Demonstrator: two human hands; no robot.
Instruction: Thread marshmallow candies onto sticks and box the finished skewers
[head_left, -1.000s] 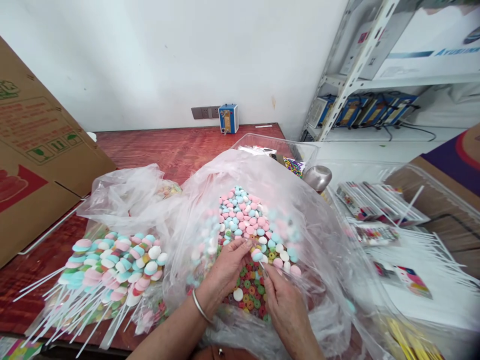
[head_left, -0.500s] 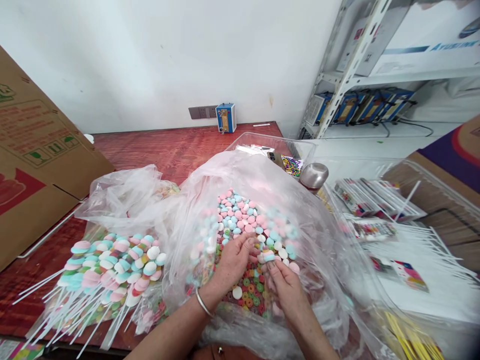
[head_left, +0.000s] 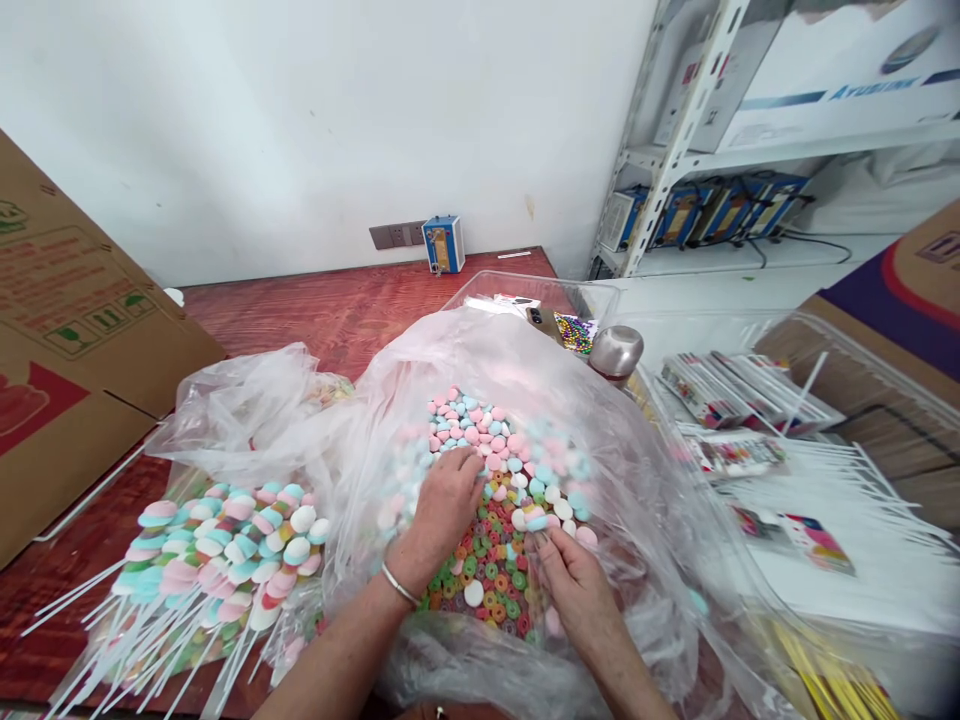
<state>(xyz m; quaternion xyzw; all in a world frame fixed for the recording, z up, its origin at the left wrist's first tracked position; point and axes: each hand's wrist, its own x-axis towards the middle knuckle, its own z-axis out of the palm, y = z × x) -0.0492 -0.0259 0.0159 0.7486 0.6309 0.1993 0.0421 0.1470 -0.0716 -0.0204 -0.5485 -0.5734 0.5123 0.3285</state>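
Observation:
A big clear plastic bag [head_left: 645, 500] lies open before me, full of pink, blue and white gummy candies [head_left: 480, 430] and small coloured ring candies [head_left: 487, 570]. My left hand [head_left: 442, 505], a silver bangle on its wrist, reaches into the pastel candies with fingers curled down on them. My right hand [head_left: 570, 580] pinches a thin stick that carries a pink, white and blue candy [head_left: 536, 520] at its tip. A heap of finished candy sticks [head_left: 217, 545] lies on plastic at the left.
A red wooden table [head_left: 322, 310] carries a cardboard box [head_left: 67, 340] at the left, a blue device [head_left: 442, 243] by the wall and a steel cup [head_left: 615, 352]. Clear tubs [head_left: 847, 470] with white sticks and packets stand at the right. Metal shelving [head_left: 690, 120] rises behind.
My left hand has moved away from the right hand and up into the pastel candies. The right hand holds its stick with one candy threaded on it. The view shifted slightly.

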